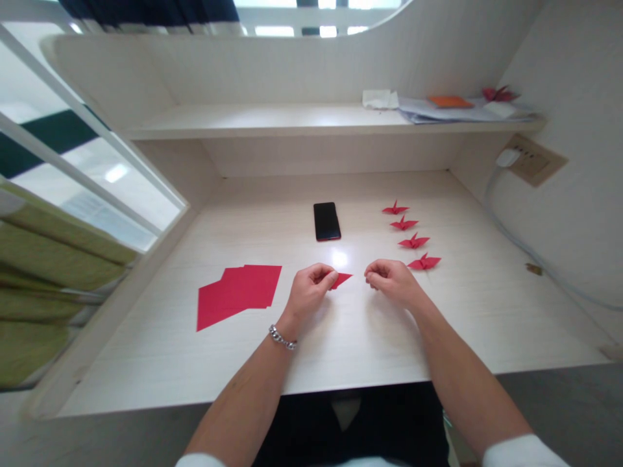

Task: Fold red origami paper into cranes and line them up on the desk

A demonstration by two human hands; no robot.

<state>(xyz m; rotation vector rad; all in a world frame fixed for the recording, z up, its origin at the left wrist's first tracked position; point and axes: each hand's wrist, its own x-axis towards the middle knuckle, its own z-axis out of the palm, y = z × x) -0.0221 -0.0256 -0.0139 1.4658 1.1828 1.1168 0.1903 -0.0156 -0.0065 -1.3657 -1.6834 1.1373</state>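
Between the thumb and fingers of my left hand is a small piece of folded red paper, its pointed end sticking out to the right. A short gap away, my right hand is closed with thumb and fingertips together; whether anything is pinched there is too small to make out. Several red paper cranes stand in a slanting row beyond my right hand, the nearest one close to its knuckles. To the left of my left hand lie overlapping red paper sheets, flat on the desk.
A black phone lies on the white desk beyond my hands. The shelf above holds papers, an orange piece and a red folded item. A white cable hangs from the wall socket at right.
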